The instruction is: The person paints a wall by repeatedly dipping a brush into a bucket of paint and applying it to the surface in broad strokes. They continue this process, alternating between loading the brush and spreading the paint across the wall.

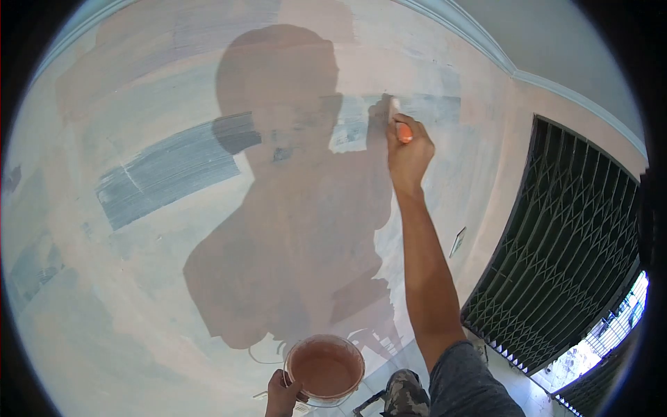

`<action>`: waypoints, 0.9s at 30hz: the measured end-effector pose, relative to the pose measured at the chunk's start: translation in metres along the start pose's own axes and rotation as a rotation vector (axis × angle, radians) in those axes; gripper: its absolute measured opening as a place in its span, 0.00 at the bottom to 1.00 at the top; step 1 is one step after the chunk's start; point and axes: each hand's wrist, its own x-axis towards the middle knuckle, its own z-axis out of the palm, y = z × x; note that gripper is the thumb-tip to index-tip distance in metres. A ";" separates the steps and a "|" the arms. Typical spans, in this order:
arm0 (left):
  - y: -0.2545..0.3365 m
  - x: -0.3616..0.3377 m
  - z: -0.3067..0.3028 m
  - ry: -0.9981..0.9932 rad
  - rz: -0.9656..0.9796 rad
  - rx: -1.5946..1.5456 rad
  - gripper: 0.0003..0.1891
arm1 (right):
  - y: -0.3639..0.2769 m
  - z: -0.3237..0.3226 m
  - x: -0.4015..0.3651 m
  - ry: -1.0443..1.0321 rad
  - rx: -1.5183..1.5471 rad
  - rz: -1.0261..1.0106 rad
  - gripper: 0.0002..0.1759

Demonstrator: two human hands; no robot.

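Observation:
My right hand (411, 154) is raised to the wall, closed around the orange handle of a paintbrush (404, 132). The brush's pale head touches or nearly touches the wall (292, 201) at the edge of a grey-blue patch. Low in the view, my left hand (283, 393) grips the rim of a clear bucket (324, 368) holding brownish-pink paint. Its fingers wrap over the bucket's left side. Pale pink paint covers parts of the wall unevenly, and a grey-blue band (174, 174) shows at left. My shadow falls across the middle.
To the right stands a dark folding metal gate (563, 243), with bright daylight beyond its lower end. A switch plate (458, 242) sits on the wall near the corner. White moulding (479, 31) runs along the ceiling. My camouflage-clad leg (406, 395) shows below, above a light tiled floor.

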 end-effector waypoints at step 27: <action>0.001 0.002 0.010 -0.065 -0.026 -0.058 0.10 | 0.019 -0.035 0.005 0.025 0.252 0.119 0.07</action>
